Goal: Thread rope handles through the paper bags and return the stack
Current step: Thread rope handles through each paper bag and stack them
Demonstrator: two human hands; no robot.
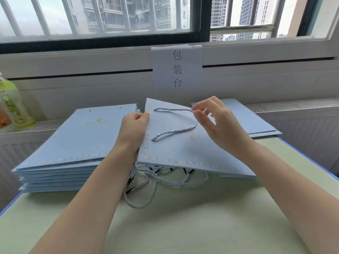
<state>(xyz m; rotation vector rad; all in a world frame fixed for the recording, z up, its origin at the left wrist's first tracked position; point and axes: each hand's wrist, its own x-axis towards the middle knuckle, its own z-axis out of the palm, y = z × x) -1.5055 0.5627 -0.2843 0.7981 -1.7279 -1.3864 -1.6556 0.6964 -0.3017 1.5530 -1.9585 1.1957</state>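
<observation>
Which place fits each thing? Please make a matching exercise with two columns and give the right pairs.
Things:
1. tall stack of bags
2. loose ropes
3. green bottle
4. paper sign

Places:
A. on the wall under the window
B. at the far left edge
C. on the table, partly under the held bag
D. beside the left hand, on its left

Pairs: 1-D, 2-C, 3-B, 4-A

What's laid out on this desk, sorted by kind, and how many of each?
Bag piles: 2, a tall one at left and a low one at right
Bag in hand: 1
Rope on that bag: 1
Loose rope heap: 1, strands too tangled to count
Bottle: 1
Paper sign: 1
Total: 7
</observation>
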